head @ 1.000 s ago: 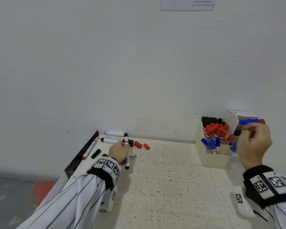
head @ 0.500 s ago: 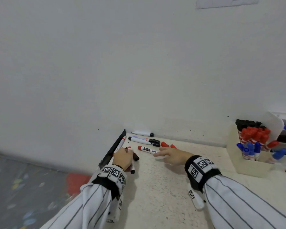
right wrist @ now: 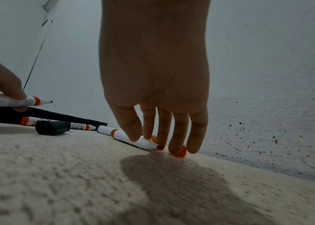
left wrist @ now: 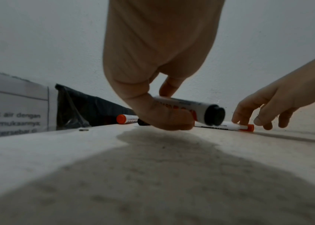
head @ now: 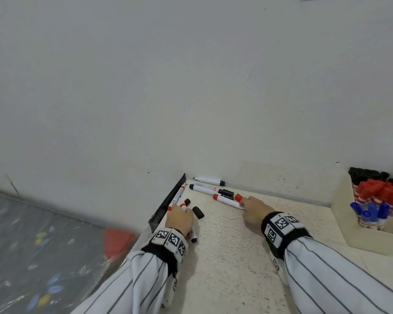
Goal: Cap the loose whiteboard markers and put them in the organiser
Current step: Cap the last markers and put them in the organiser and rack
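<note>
My left hand grips an uncapped white marker low over the table's left corner; its nib points at the wall and its black end sticks out behind the palm. My right hand reaches down onto an uncapped red marker lying flat, thumb and index finger pinching it near the nib. A loose red cap sits under another fingertip. A black cap lies between my hands. The cream organiser stands at the right, full of capped markers.
Two more markers lie against the back wall, and a red one lies along the black strip at the table's left edge. A second black cap sits near my left hand. The wall closes the back.
My right hand came from the organiser across to the left and now has its fingers on the red marker. The left hand kept its marker and hardly moved.
</note>
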Demonstrator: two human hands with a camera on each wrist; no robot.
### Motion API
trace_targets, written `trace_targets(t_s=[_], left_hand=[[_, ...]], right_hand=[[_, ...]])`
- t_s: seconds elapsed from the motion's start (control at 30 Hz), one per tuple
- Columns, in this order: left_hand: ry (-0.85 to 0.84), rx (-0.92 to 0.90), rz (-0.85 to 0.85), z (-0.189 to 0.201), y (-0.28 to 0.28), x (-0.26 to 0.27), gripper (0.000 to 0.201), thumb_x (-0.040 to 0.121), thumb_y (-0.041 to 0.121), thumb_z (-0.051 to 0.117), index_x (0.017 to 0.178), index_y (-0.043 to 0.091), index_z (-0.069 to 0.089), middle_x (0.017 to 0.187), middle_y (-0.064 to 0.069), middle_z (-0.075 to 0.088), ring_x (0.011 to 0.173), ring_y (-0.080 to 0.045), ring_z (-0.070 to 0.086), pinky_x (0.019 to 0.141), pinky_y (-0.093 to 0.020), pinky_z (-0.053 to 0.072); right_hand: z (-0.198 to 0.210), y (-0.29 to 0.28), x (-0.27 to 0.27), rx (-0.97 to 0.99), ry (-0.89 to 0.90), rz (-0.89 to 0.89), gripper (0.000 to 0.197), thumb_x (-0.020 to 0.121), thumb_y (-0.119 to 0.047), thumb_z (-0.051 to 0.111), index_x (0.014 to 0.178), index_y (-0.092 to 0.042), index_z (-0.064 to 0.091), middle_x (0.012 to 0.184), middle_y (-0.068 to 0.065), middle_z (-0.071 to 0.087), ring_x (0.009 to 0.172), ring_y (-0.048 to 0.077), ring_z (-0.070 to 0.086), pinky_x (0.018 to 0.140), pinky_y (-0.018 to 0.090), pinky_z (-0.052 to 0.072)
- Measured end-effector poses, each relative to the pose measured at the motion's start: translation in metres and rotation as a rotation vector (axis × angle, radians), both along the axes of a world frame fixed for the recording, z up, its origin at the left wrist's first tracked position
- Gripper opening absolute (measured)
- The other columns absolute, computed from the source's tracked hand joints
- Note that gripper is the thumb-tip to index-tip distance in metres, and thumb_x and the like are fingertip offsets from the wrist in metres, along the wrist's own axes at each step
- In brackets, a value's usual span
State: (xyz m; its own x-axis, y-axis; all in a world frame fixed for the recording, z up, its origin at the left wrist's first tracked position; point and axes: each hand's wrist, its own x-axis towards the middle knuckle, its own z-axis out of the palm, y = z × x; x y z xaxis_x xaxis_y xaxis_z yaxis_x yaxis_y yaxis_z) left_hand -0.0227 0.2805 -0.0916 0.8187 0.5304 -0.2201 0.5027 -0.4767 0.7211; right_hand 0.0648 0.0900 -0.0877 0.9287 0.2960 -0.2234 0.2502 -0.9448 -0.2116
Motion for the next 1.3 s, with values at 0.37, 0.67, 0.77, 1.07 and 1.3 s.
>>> trace_targets(t_s=[0.37, 0.67, 0.77, 1.07, 1.3], left_hand=[[-0.044, 0.042, -0.012, -0.009, -0.005, 0.005, 0.037, 0.099, 0.021, 0.034, 0.126, -0.004, 0.036, 0.125, -0.023, 0.052, 0.110, -0.034, 0.055, 0.086, -0.037, 0.045], [-0.102, 0.005, -0.132, -0.013, -0.004, 0.008, 0.028, 0.097, 0.023, 0.040, 0.117, 0.004, 0.046, 0.117, -0.016, 0.057, 0.094, -0.024, 0.053, 0.077, -0.029, 0.040], [-0.117, -0.004, -0.183, -0.013, -0.006, 0.008, 0.028, 0.098, 0.026, 0.040, 0.115, 0.007, 0.049, 0.107, -0.011, 0.059, 0.091, -0.020, 0.053, 0.075, -0.026, 0.038], [-0.139, -0.102, -0.440, -0.010, -0.016, 0.004, 0.022, 0.096, 0.032, 0.046, 0.109, 0.017, 0.054, 0.089, 0.002, 0.060, 0.081, -0.012, 0.055, 0.067, -0.021, 0.044], [-0.055, -0.030, -0.564, -0.007, -0.037, 0.007, 0.024, 0.094, 0.029, 0.050, 0.115, 0.018, 0.055, 0.099, -0.001, 0.066, 0.076, -0.009, 0.055, 0.066, -0.021, 0.043]], right_hand=[[-0.001, 0.017, 0.004, 0.014, -0.106, 0.126, 0.050, 0.095, -0.011, 0.032, 0.143, -0.024, 0.027, 0.144, 0.000, 0.031, 0.124, 0.026, 0.035, 0.104, 0.040, 0.033], [0.000, 0.027, 0.022, -0.074, 0.065, 0.133, 0.045, 0.096, -0.024, 0.038, 0.141, -0.023, 0.037, 0.140, 0.009, 0.031, 0.125, 0.027, 0.037, 0.102, 0.036, 0.036], [0.000, 0.026, 0.022, -0.051, 0.052, 0.128, 0.041, 0.097, -0.025, 0.038, 0.137, -0.020, 0.044, 0.137, 0.008, 0.035, 0.122, 0.025, 0.041, 0.101, 0.034, 0.037], [0.015, 0.007, 0.015, 0.525, -0.238, -0.067, 0.004, 0.094, -0.012, 0.048, 0.095, -0.015, 0.045, 0.089, 0.007, 0.056, 0.072, 0.019, 0.054, 0.064, 0.029, 0.047], [0.035, -0.031, -0.001, 0.580, -0.105, -0.072, 0.014, 0.092, -0.008, 0.050, 0.104, -0.013, 0.050, 0.100, 0.007, 0.053, 0.083, 0.019, 0.049, 0.059, 0.021, 0.036]])
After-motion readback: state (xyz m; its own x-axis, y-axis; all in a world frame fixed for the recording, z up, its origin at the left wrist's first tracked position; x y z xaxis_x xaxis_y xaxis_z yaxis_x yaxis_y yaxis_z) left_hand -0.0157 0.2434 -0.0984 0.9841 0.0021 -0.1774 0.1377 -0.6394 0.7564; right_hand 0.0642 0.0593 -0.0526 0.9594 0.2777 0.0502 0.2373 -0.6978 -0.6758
